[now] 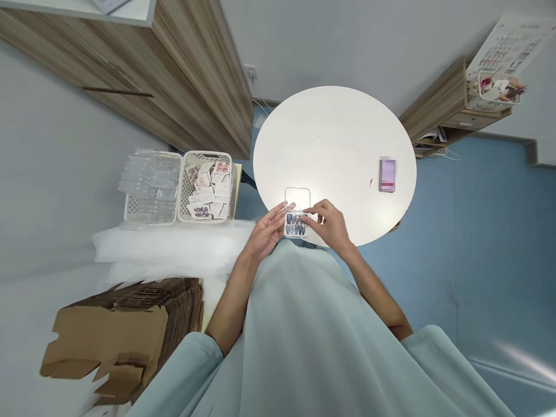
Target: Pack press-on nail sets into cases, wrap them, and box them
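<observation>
A clear plastic case point(297, 197) stands with its lid raised at the near edge of the round white table. Inside its lower half lies a set of dark blue press-on nails point(296, 229), arranged in two rows. My left hand point(266, 233) grips the case along its left side, thumb and fingers at the rim. From the right, my right hand point(329, 225) has its thumb and forefinger closed at the upper right corner of the nail set, near the hinge. Those fingertips cover part of the nails and the case edge.
A purple box point(387, 175) lies on the right of the table point(334, 127). To the left are a basket of nail cards point(208, 188), a basket of clear cases point(152, 188), white packing sheets point(169, 246) and folded cardboard boxes point(113, 336). A wooden cabinet point(191, 63) stands behind.
</observation>
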A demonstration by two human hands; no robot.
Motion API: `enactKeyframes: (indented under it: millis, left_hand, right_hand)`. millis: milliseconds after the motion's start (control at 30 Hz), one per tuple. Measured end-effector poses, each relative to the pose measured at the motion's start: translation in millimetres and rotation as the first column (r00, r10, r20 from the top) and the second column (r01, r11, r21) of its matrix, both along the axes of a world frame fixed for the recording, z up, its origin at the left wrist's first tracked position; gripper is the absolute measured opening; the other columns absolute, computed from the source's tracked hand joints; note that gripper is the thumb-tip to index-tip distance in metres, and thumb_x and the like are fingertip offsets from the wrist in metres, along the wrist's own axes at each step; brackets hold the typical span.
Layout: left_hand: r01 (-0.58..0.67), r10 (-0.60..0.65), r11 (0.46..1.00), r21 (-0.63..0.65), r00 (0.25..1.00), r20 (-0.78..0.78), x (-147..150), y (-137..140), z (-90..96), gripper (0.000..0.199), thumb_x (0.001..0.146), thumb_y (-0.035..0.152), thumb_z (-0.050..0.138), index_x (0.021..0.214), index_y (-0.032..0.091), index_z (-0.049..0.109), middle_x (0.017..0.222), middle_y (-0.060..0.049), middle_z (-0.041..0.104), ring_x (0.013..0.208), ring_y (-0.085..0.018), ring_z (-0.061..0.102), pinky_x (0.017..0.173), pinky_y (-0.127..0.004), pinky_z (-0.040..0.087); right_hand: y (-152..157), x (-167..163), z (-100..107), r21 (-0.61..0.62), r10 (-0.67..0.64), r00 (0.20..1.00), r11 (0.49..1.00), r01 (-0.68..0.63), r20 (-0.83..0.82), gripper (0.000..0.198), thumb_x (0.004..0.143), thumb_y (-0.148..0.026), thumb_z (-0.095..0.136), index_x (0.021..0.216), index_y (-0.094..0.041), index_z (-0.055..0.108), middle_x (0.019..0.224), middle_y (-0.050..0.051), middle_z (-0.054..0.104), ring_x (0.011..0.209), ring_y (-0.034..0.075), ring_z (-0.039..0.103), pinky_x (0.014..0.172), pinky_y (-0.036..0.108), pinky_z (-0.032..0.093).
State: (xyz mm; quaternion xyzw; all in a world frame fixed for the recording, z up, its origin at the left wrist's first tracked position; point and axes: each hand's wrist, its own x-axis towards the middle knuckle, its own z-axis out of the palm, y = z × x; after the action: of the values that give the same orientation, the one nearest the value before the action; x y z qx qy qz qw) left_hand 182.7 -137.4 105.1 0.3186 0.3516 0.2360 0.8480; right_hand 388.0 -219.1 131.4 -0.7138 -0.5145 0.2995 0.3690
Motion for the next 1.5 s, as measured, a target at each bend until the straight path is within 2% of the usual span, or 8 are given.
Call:
enactKeyframes:
  millis: [67,167,300,600,767,933,1100,1500]
  left_hand:
    - [-0.003,0.003,1.0,-0.017,1.0,0.007,-5,-1,-0.2,0.062,0.093,0.032,0.079,0.151,0.023,0.06,0.167,-0.014,0.047,0.151,-0.034,0.049,0.119,-0.046,0.049]
    - [0.001,-0.001,0.999,-0.048,1.0,0.015,-11,-5,-0.7,0.059,0.093,0.031,0.079,0.149,0.023,0.062,0.168,-0.013,0.046,0.151,-0.033,0.049,0.117,-0.043,0.05]
    - [0.022,-0.021,0.996,-0.091,1.0,0.015,-19,-11,-4.2,0.058,0.092,0.029,0.08,0.148,0.023,0.064,0.167,-0.013,0.048,0.148,-0.032,0.053,0.113,-0.04,0.053]
    - [0.037,-0.034,0.995,-0.098,0.999,0.034,-24,-13,-13.3,0.059,0.093,0.03,0.079,0.149,0.024,0.063,0.166,-0.014,0.049,0.145,-0.031,0.056,0.111,-0.039,0.054]
    - [0.047,-0.044,0.993,-0.108,0.999,0.031,-20,-8,-13.1,0.059,0.093,0.029,0.079,0.149,0.024,0.062,0.165,-0.014,0.049,0.142,-0.03,0.059,0.11,-0.04,0.055]
    - [0.06,-0.055,0.99,-0.13,0.998,0.04,-13,-4,-7.4,0.057,0.092,0.029,0.081,0.146,0.024,0.065,0.164,-0.013,0.051,0.142,-0.031,0.059,0.106,-0.038,0.057]
    - [0.064,-0.059,0.992,-0.112,0.997,0.052,-5,-1,-4.1,0.051,0.096,0.036,0.077,0.144,0.022,0.067,0.159,-0.014,0.057,0.135,-0.032,0.065,0.11,-0.044,0.056]
    - [0.076,-0.076,0.997,-0.012,0.996,0.038,0,11,8.2,0.064,0.089,0.031,0.082,0.15,0.024,0.062,0.165,-0.014,0.05,0.153,-0.037,0.046,0.118,-0.048,0.05]
  right_hand:
    - [5,5,-3,0.038,-0.112,0.991,0.993,0.115,-0.074,0.03,0.098,-0.054,0.07,0.108,-0.027,0.08,0.099,0.004,0.069,0.073,0.016,0.058,0.072,0.033,0.05]
    - [17,13,-11,-0.027,-0.212,0.967,0.977,0.21,-0.144,0.035,0.096,-0.056,0.069,0.106,-0.024,0.08,0.1,0.005,0.073,0.077,0.017,0.06,0.077,0.033,0.051]
    - [32,15,-24,-0.151,-0.208,0.953,0.973,0.177,-0.218,0.042,0.095,-0.062,0.065,0.098,-0.023,0.08,0.104,0.005,0.078,0.078,0.018,0.062,0.075,0.033,0.051]
    - [45,11,-33,-0.216,-0.189,0.964,0.965,0.148,-0.185,0.041,0.092,-0.062,0.065,0.093,-0.023,0.078,0.096,0.004,0.078,0.074,0.018,0.062,0.07,0.032,0.051]
    - [43,13,-20,-0.169,-0.194,0.953,0.973,0.157,-0.234,0.044,0.095,-0.064,0.061,0.092,-0.023,0.076,0.089,0.003,0.075,0.065,0.016,0.058,0.064,0.032,0.049]
    - [34,13,9,-0.056,-0.164,0.958,0.986,0.155,-0.237,0.045,0.096,-0.066,0.062,0.099,-0.024,0.078,0.103,0.005,0.075,0.074,0.017,0.06,0.071,0.033,0.052]
    - [11,10,31,0.018,-0.076,0.964,0.996,0.084,-0.254,0.04,0.095,-0.064,0.068,0.104,-0.028,0.082,0.107,0.007,0.071,0.081,0.017,0.061,0.065,0.032,0.05]
    - [-34,7,22,-0.068,-0.03,0.951,0.998,0.01,-0.307,0.033,0.09,-0.059,0.077,0.106,-0.03,0.081,0.105,0.004,0.068,0.068,0.013,0.055,0.062,0.031,0.048]
